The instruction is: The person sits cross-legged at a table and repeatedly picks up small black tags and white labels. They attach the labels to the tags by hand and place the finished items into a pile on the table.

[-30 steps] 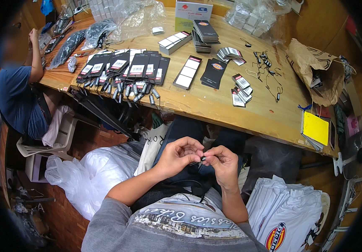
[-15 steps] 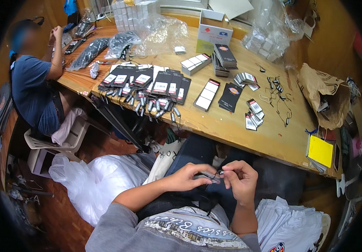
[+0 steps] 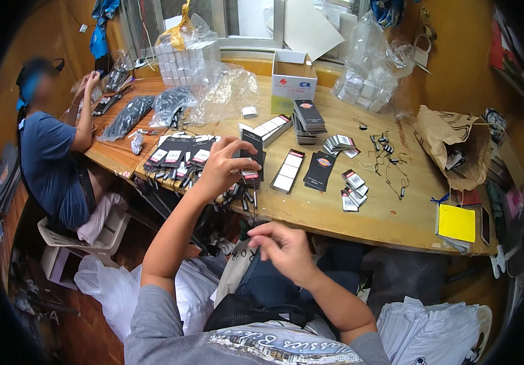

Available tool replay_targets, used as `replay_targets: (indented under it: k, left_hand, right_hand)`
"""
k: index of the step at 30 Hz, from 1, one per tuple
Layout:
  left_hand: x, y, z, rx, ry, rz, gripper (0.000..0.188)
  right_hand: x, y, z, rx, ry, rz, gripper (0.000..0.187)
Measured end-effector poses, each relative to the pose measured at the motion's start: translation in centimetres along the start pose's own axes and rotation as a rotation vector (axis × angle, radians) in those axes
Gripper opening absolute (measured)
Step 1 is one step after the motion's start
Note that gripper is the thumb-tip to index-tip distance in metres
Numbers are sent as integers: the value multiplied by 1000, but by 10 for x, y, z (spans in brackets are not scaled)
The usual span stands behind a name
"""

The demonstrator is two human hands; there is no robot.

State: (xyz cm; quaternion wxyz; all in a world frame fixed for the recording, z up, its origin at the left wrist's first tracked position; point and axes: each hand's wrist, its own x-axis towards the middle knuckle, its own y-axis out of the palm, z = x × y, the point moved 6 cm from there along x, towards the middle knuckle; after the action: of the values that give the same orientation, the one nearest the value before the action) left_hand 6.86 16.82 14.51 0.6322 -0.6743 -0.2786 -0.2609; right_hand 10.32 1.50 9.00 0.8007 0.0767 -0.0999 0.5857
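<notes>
My left hand (image 3: 225, 165) is raised over the table's front edge. Its thumb and fingers grip a black hang tag (image 3: 251, 143) with a small red-and-white label low down. Around and below it lies a fanned pile of black hang tags (image 3: 177, 149) with white barcode labels. Dark string seals (image 3: 237, 198) dangle from that pile over the edge. Lower down, above my lap, my right hand (image 3: 283, 249) points left with loosely curled fingers, somewhat apart. Nothing shows in them.
On the table (image 3: 335, 228) are black cards (image 3: 318, 170), a label sheet (image 3: 287, 171), small barcode tags (image 3: 354, 190), loose string seals (image 3: 387, 149), a white box (image 3: 293, 82) and a paper bag (image 3: 450, 149). Another person (image 3: 55, 158) sits left. White bags (image 3: 110, 292) lie below.
My hands were together over my lap, working on a tag with a string. Now the left has carried the tag up and forward to the pile. The right has moved left, apart from it.
</notes>
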Motion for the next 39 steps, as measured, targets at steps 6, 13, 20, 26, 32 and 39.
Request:
replay_targets:
  k: [6,13,20,26,32,39]
  left_hand:
    - [-9,48,26,109,-25,472,50]
    - [33,75,21,-167,-70,542,47]
    - [57,144,47,-63,-197,921,106]
    - [58,147,44,-24,-163,877,102]
    - [58,121,27,-29,-164,546,84]
    - [59,116,40,-988,-774,26,43]
  right_hand:
    - [-21,8,1,-494,-229,222,21]
    - [55,-143,17,-968,53,-279,28]
    - [121,-195,-32,-1391,713,-193,90]
    - [122,-190,-39,-1380,728,-180,101]
    - [120,-188,-35,-1358,570,-279,86]
    - [127,-224,-44,-534,208,-498,40]
